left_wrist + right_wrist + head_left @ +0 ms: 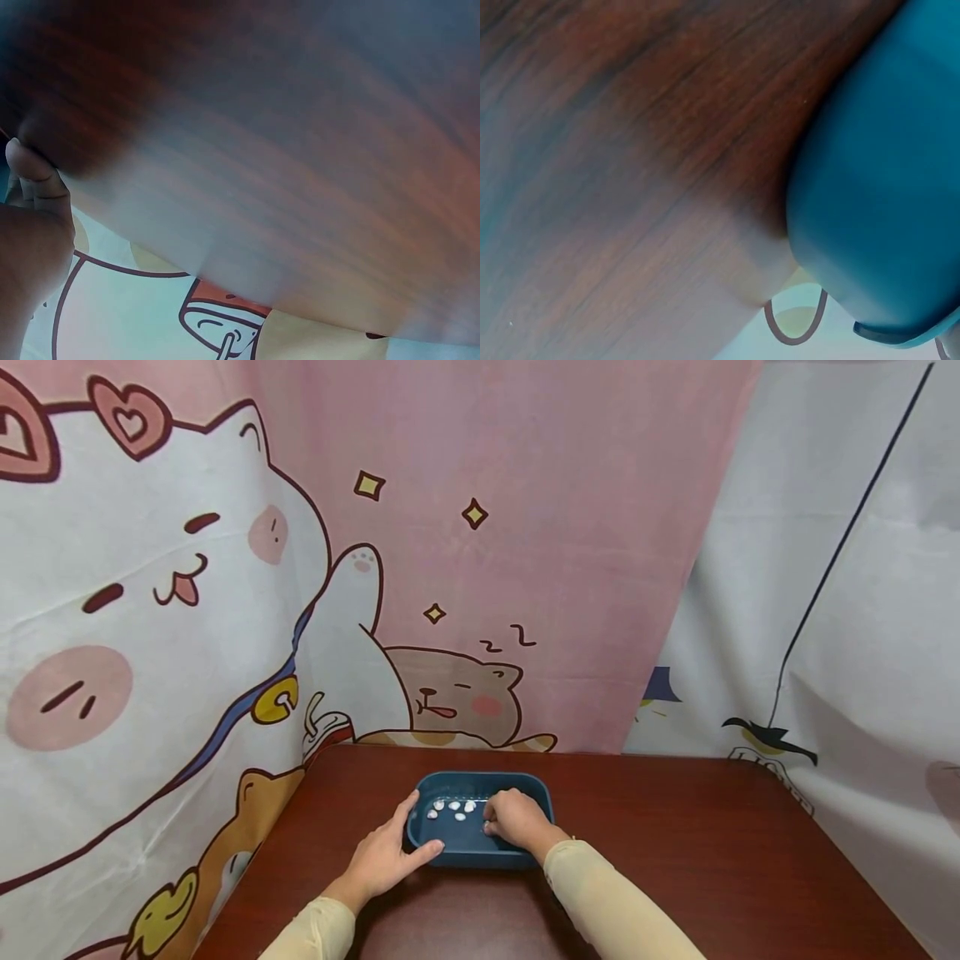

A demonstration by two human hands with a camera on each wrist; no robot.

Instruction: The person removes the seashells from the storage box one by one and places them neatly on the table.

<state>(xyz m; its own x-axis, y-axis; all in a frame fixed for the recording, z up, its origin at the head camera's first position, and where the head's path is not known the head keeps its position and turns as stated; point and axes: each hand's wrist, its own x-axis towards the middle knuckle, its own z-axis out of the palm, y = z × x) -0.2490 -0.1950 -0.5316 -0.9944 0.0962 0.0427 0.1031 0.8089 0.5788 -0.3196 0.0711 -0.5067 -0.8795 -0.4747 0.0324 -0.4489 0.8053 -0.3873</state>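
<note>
Touching the near left corner of the blue container (pixel 480 860), the left hand (pixel 378 857) has its fingers extended along the container's left side and its thumb spread over the near rim, a placement that would probably keep the container from sliding. The right hand (pixel 520 821) reaches over the container's near right rim, fingers bent down toward the container's floor; a small white bit shows at the fingertips, but whether they pinch it I cannot tell, and the right wrist view shows only the container's outer wall. Small white pieces (pixel 469 807) lie loosely scattered on the floor in the container's left half, where the low walls presumably stop them from rolling away. Beneath the container is a reddish-brown table (pixel 675 827), likely chosen as a flat, firm support. Beyond the container hangs a pink cloth (pixel 585 568) with cartoon animals, perhaps serving as a backdrop.
</note>
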